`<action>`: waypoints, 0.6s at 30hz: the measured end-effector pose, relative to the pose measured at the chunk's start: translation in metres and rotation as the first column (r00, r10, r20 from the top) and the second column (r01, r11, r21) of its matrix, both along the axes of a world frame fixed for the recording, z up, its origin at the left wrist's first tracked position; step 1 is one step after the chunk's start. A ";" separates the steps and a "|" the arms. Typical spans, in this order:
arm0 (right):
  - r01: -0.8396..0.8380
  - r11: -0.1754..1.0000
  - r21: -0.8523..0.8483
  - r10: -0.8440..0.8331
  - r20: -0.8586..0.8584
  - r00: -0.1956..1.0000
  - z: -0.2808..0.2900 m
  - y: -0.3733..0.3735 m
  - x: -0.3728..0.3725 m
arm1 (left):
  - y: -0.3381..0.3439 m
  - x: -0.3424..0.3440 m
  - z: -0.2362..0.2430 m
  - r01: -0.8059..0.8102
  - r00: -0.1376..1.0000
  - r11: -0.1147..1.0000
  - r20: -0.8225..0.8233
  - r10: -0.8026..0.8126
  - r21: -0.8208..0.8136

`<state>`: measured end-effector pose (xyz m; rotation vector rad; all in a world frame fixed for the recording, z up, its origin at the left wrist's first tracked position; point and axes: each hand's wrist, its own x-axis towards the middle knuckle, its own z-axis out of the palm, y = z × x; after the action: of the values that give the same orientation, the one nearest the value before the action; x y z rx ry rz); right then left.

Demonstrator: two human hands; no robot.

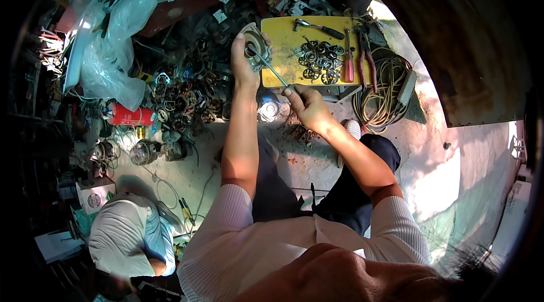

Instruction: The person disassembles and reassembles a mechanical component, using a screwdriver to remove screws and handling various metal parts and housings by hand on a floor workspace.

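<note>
My left hand (245,67) grips a round, cup-shaped metal cover (253,35) beside the left edge of a yellow board (276,28). Closed around a screwdriver is my right hand (310,108), with its long metal shaft (274,72) slanting up into the cover's middle. The tip is too small to make out. On the board lie a pile of metal rings (323,59), a black-handled tool with a metal head (327,30) and a red-handled screwdriver (349,68). Red-handled pliers (368,59) rest at the board's right edge.
Coiled cable (377,103) lies right of the board. Left of my arm are heaped motor parts (187,95), a red cylinder (131,115) and a plastic bag (110,58). Another person (127,234) crouches at lower left, near yellow-handled pliers (186,211). A large brown panel (459,41) stands at right.
</note>
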<state>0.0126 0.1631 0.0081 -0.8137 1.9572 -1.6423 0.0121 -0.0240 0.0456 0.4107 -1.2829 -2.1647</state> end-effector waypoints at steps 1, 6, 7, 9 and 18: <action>0.019 1.000 0.017 -0.019 -0.030 0.999 0.000 0.000 0.001 | 0.000 0.000 -0.003 0.001 1.000 1.000 -0.006 -0.001 0.027; 0.246 0.933 0.261 -0.048 -0.591 0.805 -0.006 0.001 -0.006 | 0.006 -0.004 -0.023 -0.270 0.951 0.952 0.114 0.287 -0.147; 0.235 0.934 0.270 -0.031 -0.594 0.804 -0.004 0.001 -0.008 | 0.009 -0.004 -0.017 -0.281 0.951 0.956 0.104 0.290 -0.088; 0.244 0.932 0.266 -0.026 -0.625 0.780 0.004 0.001 -0.009 | 0.003 -0.004 -0.022 -0.229 0.960 0.971 0.150 0.237 -0.072; -0.024 0.995 0.102 0.022 0.017 1.000 0.033 0.012 -0.018 | -0.029 0.010 -0.001 -0.101 0.990 0.939 -0.061 0.127 0.329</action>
<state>-0.0057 0.1753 0.0408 -0.7789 1.9958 -1.5174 0.0222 -0.0531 0.0445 0.5086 -0.8348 -2.2711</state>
